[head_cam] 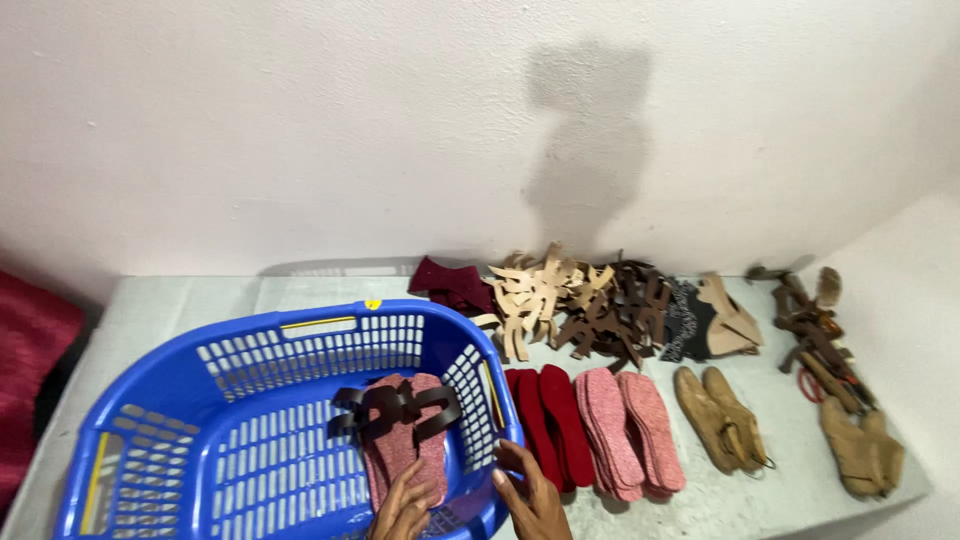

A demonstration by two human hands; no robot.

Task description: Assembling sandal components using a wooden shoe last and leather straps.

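A blue plastic basket [250, 345] stands on the table at the left. Inside it lies a pair of pink speckled insoles with dark straps [405, 425]. My left hand [402, 510] rests on the near end of those insoles, inside the basket. My right hand [530, 495] touches the basket's right rim, fingers apart, holding nothing. Just right of it lie dark red insoles [548, 420] and pink insoles [632, 428] in flat stacks.
Behind the stacks is a heap of tan and brown leather cut pieces [575, 305], with maroon pieces [450, 282]. Tan shoe lasts [722, 415] and brown straps and tools [815, 335] lie at the right. A white wall rises behind; red cloth [28, 350] at the left.
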